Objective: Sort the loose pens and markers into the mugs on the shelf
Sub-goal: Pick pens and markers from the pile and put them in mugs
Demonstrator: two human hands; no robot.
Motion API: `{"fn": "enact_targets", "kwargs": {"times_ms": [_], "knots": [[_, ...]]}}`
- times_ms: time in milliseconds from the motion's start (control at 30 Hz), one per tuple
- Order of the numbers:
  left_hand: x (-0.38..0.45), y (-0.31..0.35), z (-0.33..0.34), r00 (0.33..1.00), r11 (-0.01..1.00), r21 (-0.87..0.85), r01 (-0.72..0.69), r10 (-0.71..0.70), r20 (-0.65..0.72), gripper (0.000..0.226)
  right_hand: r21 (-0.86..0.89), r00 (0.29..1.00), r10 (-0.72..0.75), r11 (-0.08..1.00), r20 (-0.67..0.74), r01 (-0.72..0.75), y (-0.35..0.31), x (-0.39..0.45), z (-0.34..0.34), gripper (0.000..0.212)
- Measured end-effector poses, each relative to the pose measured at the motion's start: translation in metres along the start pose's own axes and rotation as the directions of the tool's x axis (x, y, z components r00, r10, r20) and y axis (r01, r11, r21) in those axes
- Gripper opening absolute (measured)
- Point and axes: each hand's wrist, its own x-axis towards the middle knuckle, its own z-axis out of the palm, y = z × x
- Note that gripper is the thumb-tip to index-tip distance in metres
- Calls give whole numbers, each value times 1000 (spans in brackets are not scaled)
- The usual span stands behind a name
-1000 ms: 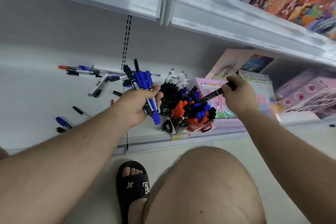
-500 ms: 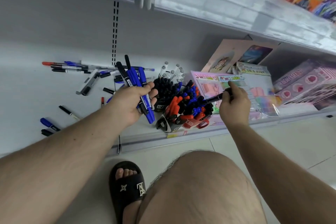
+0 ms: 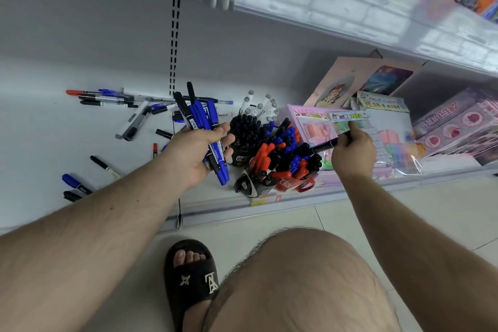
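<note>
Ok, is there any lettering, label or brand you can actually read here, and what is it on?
"TA": gold letters on the black sandal, beside a gold star-like emblem.
Marker barrels in the left hand: white labels, too small to read.
Mugs: printed marks, blurred.
Bag header above the right hand: coloured print, unreadable.
Pink boxes: lettering blurred.
Yellow shelf tag: unreadable.
</note>
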Motion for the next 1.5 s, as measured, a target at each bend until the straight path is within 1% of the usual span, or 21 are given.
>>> {"fn": "enact_targets", "kwargs": {"times_ms": [67,133,267,367,433,533,600,700,833,1000,1167,1233,1300,1400,1500], "knots": [[-1,0,0,1000,1000,5,-1,1,-3,22,59,995,102,993,-10,-101,2,3,1,45],[-2,1,0,1000,1000,10,0,0,-6,24,97,990,138,986,-7,-136,5,3,3,46],[-3,4,-2,1000,1000,8,0,0,-12,23,144,996,87,986,-15,-84,7,-6,2,44],[-5,5,-2,1000,1000,0,-8,8,-14,17,169,1000,18,986,-18,-14,8,-14,1,43],[-6,6,-2,1000,1000,5,-9,9,-15,17,169,1000,-30,985,-2,30,7,-17,3,43],[-7,7,-2,1000,1000,2,-8,8,-18,21,132,998,-62,990,30,58,1,-19,7,43],[-7,6,-2,1000,1000,4,-10,10,-18,22,100,998,-61,993,24,59,-6,-18,9,43],[-8,6,-2,1000,1000,8,-11,11,-14,21,109,999,-24,994,26,21,-13,-11,13,44],[-7,6,-3,1000,1000,18,-7,8,-19,16,17,999,-29,999,45,29,-11,-2,13,46],[-5,5,-4,1000,1000,25,-2,3,-15,17,93,998,-6,996,64,0,-6,-1,15,46],[-4,4,-3,1000,999,35,-6,6,-13,17,189,999,18,982,31,-24,-7,-5,17,45],[-4,4,-3,1000,999,37,-8,9,-16,16,156,998,-17,988,61,7,-6,-7,21,44],[-3,3,-3,1000,999,37,-6,6,-20,16,73,994,-63,996,88,57,-4,-10,24,44],[-4,3,-4,1000,999,42,-5,6,-23,16,-65,981,-172,982,90,178,-3,-12,28,44],[-4,3,-5,1000,998,63,-6,8,-29,14,-123,950,-293,945,104,304,-1,-14,34,43]]}}
